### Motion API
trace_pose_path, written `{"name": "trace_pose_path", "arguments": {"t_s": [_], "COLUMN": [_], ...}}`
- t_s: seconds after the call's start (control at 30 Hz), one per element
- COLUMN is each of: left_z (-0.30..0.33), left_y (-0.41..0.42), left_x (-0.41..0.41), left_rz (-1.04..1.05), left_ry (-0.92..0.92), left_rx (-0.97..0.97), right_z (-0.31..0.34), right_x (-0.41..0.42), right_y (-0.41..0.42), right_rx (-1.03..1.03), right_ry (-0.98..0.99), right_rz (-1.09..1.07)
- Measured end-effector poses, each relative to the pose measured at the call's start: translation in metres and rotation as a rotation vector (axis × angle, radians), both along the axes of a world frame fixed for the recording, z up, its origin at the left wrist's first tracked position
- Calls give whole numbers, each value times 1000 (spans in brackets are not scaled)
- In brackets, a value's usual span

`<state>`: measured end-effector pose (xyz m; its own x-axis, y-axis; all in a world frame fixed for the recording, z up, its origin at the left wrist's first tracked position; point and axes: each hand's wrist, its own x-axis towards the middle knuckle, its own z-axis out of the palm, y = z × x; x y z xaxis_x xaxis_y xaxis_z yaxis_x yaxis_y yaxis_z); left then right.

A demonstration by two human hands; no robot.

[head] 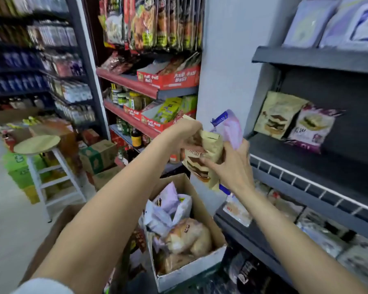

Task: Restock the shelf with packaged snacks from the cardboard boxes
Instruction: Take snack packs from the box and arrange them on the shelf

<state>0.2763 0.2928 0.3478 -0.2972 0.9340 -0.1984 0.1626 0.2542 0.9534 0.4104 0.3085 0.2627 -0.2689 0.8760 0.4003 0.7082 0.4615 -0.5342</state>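
Note:
My left hand point(184, 134) grips the top of a beige snack packet point(210, 149) held in the air above an open cardboard box point(200, 268). My right hand point(232, 166) holds the same bundle from the right, its fingers round a purple packet point(232, 128) behind the beige one. The box on the floor holds several more bagged snacks. On the dark shelf point(285, 153) to the right stand a beige packet point(278, 113) and a purple packet point(312, 128), side by side.
A white pillar point(225, 71) separates the dark shelf from red shelves point(132, 81) of sauces and snacks. A white stool point(38, 145) and stacked cartons stand at left. A lower shelf point(306, 219) holds more packets. A second cardboard box point(51, 240) lies under my left arm.

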Motion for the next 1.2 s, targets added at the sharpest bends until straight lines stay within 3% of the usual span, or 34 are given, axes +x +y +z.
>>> {"name": "trace_pose_path", "arguments": {"t_s": [0.07, 0.17, 0.27, 0.37, 0.43, 0.53, 0.7, 0.93, 1.13, 1.2], "left_z": [5, 2, -7, -5, -1, 0, -11, -30, -53, -60], "left_y": [12, 39, 53, 72, 89, 118, 173, 217, 251, 261], "left_x": [7, 15, 24, 37, 45, 56, 69, 119, 149, 147], "left_rz": [60, 160, -7, -236, -270, -192, 24, -58, -111, -163], "left_ry": [-77, 202, 271, 320, 299, 241, 293, 527, 318, 371], "left_rx": [89, 247, 267, 283, 351, 375, 317, 300, 425, 379], "right_z": [11, 30, 44, 48, 53, 65, 68, 67, 58, 56], "right_x": [17, 37, 52, 67, 75, 92, 132, 165, 183, 190], "right_y": [25, 56, 78, 92, 99, 111, 139, 162, 167, 169], "right_rx": [3, -144, -298, -285, -275, -253, 55, 137, 168, 147], "right_ry": [111, 545, 820, 805, 815, 883, 845, 767, 741, 733], "right_rz": [-5, 56, 159, 162, 121, 18, -140, -284, -284, -304]}}
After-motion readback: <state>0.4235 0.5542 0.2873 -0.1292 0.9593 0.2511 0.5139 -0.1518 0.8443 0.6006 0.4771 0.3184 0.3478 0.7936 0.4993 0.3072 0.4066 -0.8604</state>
